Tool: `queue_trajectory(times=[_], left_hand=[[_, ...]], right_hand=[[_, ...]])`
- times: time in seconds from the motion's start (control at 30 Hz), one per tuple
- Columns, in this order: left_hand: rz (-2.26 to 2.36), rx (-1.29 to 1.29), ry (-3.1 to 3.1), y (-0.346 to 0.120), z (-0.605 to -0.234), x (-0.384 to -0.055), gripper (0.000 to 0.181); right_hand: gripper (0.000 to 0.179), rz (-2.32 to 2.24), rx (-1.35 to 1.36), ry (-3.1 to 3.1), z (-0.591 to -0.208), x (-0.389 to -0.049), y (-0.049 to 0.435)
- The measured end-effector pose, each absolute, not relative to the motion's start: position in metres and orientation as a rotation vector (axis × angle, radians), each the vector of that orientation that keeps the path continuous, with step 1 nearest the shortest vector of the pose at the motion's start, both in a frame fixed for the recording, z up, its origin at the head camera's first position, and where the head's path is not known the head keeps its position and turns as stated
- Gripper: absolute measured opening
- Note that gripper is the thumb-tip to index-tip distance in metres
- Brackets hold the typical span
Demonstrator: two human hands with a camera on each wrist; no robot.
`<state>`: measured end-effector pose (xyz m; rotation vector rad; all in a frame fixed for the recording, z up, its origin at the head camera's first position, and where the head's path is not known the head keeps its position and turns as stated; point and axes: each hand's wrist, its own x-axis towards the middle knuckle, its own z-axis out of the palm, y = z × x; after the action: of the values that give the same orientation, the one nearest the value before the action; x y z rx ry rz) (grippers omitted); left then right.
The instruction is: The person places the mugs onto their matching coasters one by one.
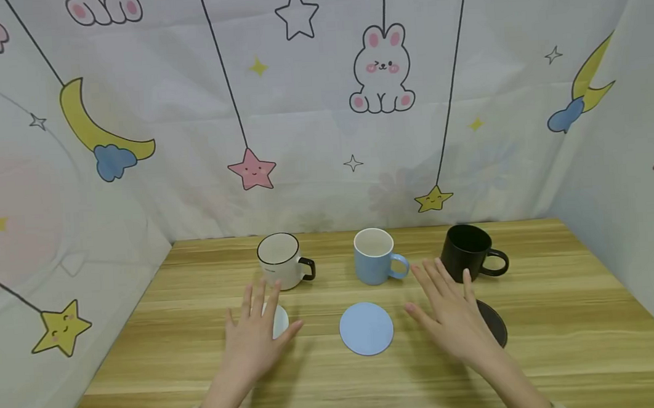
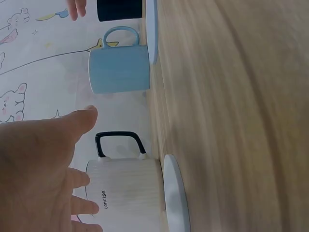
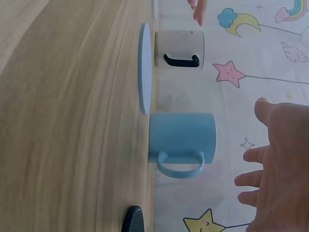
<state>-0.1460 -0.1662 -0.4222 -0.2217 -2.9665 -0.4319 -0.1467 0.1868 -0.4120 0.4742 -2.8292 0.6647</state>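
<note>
My left hand (image 1: 253,340), fingers spread, hovers over the white coaster (image 1: 280,321) and partly covers it. Just beyond it stands a white mug (image 1: 280,262) with a black rim and black handle. On the right, my right hand (image 1: 449,314) is spread above the table, hiding part of the black coaster (image 1: 493,323). Behind that hand is a black mug (image 1: 464,252). Between the hands lies a light blue coaster (image 1: 366,329), with a light blue mug (image 1: 373,260) behind it. Neither hand holds anything. All three mugs stand upright, handles to the right.
The wooden table (image 1: 325,383) carries the mugs in a row near its back edge, each with a coaster in front. A white cloth (image 1: 311,106) printed with stars, moons and rabbits hangs behind the table and along both sides.
</note>
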Motion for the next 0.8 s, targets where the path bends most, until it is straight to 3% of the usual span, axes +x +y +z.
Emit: queue_trajectory(times=[0.8], left_hand=[[-0.485,-0.173,-2.993,-0.181,-0.427,-0.147,0.086]], right_hand=[[0.069,0.753,0.534,-2.736,-0.41,-0.155,0.156]])
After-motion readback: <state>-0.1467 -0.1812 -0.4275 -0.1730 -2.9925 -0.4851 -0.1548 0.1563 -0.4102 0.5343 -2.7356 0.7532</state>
